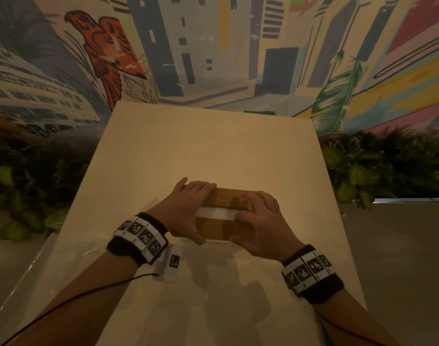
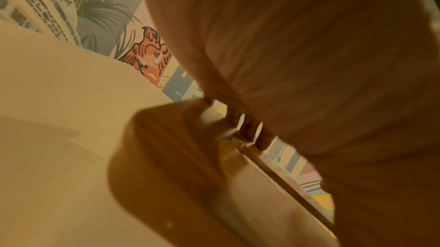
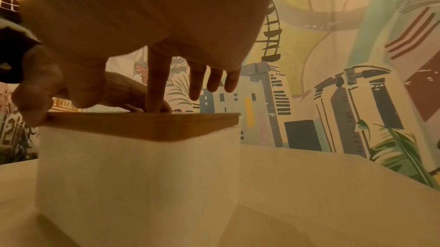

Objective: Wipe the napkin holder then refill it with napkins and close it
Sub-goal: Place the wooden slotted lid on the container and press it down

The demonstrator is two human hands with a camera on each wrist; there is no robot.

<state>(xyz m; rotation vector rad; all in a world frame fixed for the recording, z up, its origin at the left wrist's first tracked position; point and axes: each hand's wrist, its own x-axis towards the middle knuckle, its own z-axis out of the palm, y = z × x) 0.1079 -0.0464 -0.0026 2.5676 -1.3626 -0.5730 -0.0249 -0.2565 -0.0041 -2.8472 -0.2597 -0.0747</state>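
A white rectangular napkin holder (image 3: 133, 172) with a flat wooden slotted lid (image 1: 226, 198) stands on the pale square table (image 1: 213, 146). The left hand (image 1: 188, 211) and right hand (image 1: 261, 226) clasp the lid's opposite ends, fingers on top, thumbs curled round the near edge. The painted city mural (image 1: 163, 46) bears only partial, unclear lettering.

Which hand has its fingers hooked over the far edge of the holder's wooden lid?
The left hand: its fingers wrap over the wooden lid's far left corner. The right hand lies on top.
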